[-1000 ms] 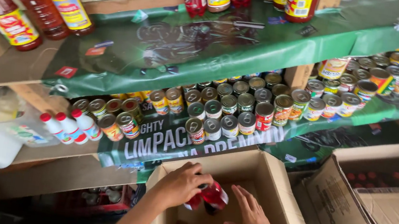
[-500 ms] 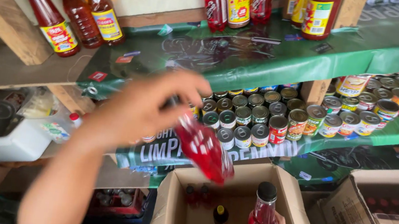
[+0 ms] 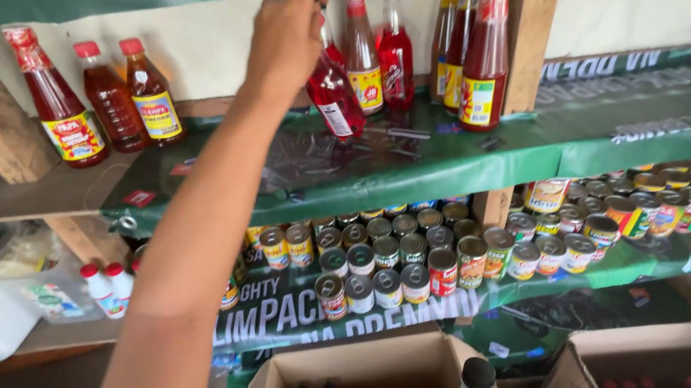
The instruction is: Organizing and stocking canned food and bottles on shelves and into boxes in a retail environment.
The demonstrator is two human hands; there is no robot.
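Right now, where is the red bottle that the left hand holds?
In the head view, the left hand holds the red bottle tilted at the upper shelf, left of centre, just left of the upright sauce bottles.

I see a wooden shelf unit with two tiers in view, both lined with green printed sheet. The upper shelf (image 3: 494,165) carries three sauce bottles (image 3: 97,101) standing at left on a bare wood stretch, and a cluster of red bottles (image 3: 437,54) upright beside the wooden post (image 3: 520,74). One tilted red bottle (image 3: 334,98) has its base touching the liner. The lower shelf (image 3: 623,269) holds rows of tin cans (image 3: 408,261) packed close, with more cans (image 3: 631,216) right of the post.
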